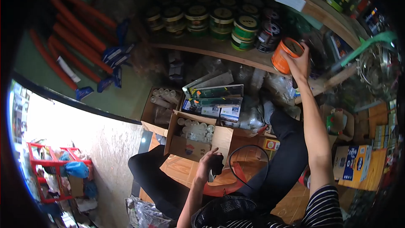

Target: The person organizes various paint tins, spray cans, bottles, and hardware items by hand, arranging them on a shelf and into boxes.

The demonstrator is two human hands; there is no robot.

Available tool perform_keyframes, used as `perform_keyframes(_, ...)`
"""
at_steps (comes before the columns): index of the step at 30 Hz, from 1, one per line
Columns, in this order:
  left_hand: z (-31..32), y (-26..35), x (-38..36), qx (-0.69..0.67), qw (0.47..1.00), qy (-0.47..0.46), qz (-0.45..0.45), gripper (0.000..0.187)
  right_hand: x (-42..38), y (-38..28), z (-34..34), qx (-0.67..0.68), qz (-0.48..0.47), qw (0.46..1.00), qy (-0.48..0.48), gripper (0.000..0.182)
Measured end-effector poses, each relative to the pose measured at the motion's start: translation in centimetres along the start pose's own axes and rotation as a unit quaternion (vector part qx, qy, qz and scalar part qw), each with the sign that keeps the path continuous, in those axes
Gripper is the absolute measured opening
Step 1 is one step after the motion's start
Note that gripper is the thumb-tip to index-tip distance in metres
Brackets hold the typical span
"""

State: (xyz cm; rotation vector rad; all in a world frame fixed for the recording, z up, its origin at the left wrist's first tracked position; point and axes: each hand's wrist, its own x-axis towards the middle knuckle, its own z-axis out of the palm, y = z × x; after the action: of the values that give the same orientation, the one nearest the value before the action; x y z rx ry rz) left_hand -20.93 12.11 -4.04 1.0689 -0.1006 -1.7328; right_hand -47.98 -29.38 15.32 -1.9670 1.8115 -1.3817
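My right hand [300, 64] is wrapped round an orange can [280, 62] with a dark top, at the front edge of the wooden shelf [211, 55]. Beside that can stands a dark can [268, 37], and left of it are stacked green cans [244, 33] with dark lids. Low in the middle, my left hand [206, 165] is closed on a small black object [217, 164], whose kind I cannot make out. Just beyond the left hand is an open cardboard box [187, 145] of clear plastic bottles or tubes.
Several orange-handled tools [80, 29] with blue ends hang on the left wall. Flat green-and-white packs [215, 101] lie behind the boxes. A black cord [249, 145] loops near my legs. At right is a blue-and-white box [358, 160]; a red rack [46, 173] stands lower left.
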Motion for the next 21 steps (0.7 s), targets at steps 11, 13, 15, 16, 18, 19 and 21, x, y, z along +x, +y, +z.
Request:
perform_keyframes(11,5.3,7.2,0.1,0.351,0.878,0.098,0.310,0.064,-6.1,-12.1,1.2,0.163,-0.242,0.924,-0.247,0.086)
perform_keyframes(13,9.1,12.9,0.5,0.408,0.816,0.088,0.399,0.082,-8.0,-15.3,0.3,0.120,-0.238,0.918,-0.294,0.091)
perform_keyframes(15,12.4,17.2,1.1,0.463,0.750,0.103,0.461,0.105,-9.5,-17.4,0.3,0.160,-0.236,0.900,-0.329,0.094)
perform_keyframes(16,13.2,18.6,1.9,0.494,0.722,0.109,0.472,0.104,-10.1,-18.0,0.6,0.190,-0.248,0.890,-0.333,0.095)
perform_keyframes(18,15.4,20.6,2.5,0.396,0.814,-0.018,0.425,0.099,-10.4,-19.6,-0.6,0.174,-0.238,0.882,-0.367,0.098)
perform_keyframes(19,16.1,21.2,2.6,0.383,0.817,-0.031,0.429,0.094,-10.3,-19.4,-0.6,0.194,-0.237,0.886,-0.349,0.104)
perform_keyframes(21,17.3,22.2,2.5,0.410,0.799,-0.007,0.441,0.097,-10.0,-18.3,0.3,0.256,-0.216,0.890,-0.311,0.114)
